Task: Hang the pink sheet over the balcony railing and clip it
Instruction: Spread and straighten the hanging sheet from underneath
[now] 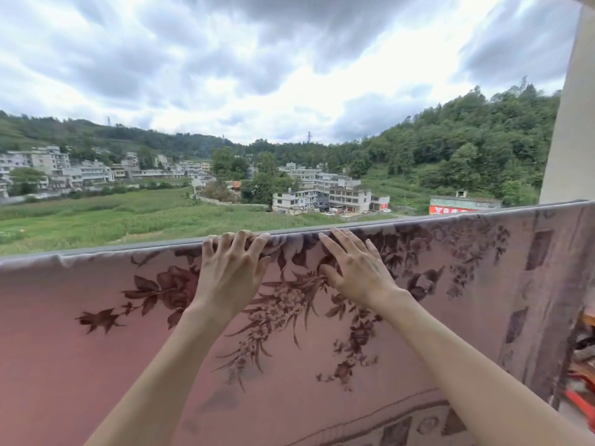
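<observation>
The pink sheet (96, 349), printed with dark flowers and leaves, hangs draped over the balcony railing and covers it from left edge to right edge. Its top fold (450, 217) follows the rail line. My left hand (230, 272) rests at the top of the sheet with fingers curled over the covered rail. My right hand (354, 272) lies flat on the sheet just right of it, fingers spread and fingertips at the rail's top. No clip shows in view.
A pale wall or pillar (570, 123) rises at the right end of the railing. Red and dark objects (579, 381) sit low at the right edge behind the sheet's border. Beyond the rail lie fields, buildings and wooded hills.
</observation>
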Action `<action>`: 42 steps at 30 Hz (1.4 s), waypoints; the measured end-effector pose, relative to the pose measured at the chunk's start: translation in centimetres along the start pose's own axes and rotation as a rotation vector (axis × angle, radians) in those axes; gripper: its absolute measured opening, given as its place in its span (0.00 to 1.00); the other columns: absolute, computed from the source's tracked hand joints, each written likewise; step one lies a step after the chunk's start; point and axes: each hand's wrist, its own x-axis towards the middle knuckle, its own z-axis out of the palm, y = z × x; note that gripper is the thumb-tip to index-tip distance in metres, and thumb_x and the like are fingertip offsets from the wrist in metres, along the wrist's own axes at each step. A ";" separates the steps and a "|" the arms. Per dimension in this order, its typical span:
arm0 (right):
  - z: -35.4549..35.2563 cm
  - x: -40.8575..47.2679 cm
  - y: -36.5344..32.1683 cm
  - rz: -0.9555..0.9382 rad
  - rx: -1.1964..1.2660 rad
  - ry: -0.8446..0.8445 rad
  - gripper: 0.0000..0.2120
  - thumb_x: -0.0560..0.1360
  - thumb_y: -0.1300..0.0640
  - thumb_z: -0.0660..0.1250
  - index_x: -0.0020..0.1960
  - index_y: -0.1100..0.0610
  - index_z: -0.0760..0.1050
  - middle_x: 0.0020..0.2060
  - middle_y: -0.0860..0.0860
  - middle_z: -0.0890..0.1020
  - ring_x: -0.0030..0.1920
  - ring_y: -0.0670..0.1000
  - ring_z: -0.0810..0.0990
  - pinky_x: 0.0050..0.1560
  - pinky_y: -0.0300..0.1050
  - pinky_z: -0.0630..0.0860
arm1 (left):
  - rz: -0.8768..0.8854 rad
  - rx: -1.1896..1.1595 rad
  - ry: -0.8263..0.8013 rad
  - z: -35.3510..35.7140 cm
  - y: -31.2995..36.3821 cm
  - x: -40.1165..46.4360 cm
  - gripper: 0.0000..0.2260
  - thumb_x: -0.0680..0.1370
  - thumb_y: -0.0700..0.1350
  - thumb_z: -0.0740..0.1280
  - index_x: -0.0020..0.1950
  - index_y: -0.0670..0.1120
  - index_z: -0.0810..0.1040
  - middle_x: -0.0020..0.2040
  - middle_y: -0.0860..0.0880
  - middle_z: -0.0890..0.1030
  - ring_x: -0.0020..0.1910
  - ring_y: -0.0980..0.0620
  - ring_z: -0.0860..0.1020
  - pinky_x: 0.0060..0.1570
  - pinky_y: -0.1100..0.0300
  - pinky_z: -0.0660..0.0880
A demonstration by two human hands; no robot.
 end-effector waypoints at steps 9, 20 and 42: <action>1.7 1.7 16.7 -0.008 0.013 0.256 0.23 0.79 0.47 0.53 0.72 0.51 0.61 0.71 0.51 0.66 0.72 0.51 0.60 0.74 0.55 0.47 | 0.101 -0.131 0.201 8.2 14.3 8.8 0.08 0.75 0.47 0.68 0.53 0.48 0.81 0.48 0.47 0.82 0.44 0.45 0.80 0.48 0.50 0.73; 1.6 3.9 40.4 -0.102 -0.041 0.371 0.19 0.77 0.52 0.57 0.65 0.56 0.71 0.61 0.55 0.77 0.63 0.56 0.74 0.68 0.63 0.63 | 0.149 -0.241 0.155 18.3 35.7 20.3 0.08 0.74 0.48 0.68 0.49 0.47 0.81 0.46 0.48 0.81 0.43 0.46 0.79 0.45 0.53 0.73; -3.5 -2.1 96.0 0.249 0.122 0.160 0.23 0.79 0.52 0.58 0.73 0.54 0.61 0.71 0.51 0.67 0.71 0.51 0.62 0.71 0.49 0.60 | 0.133 -0.190 0.034 37.2 80.6 39.4 0.19 0.77 0.48 0.61 0.69 0.48 0.69 0.67 0.46 0.71 0.67 0.44 0.66 0.68 0.42 0.53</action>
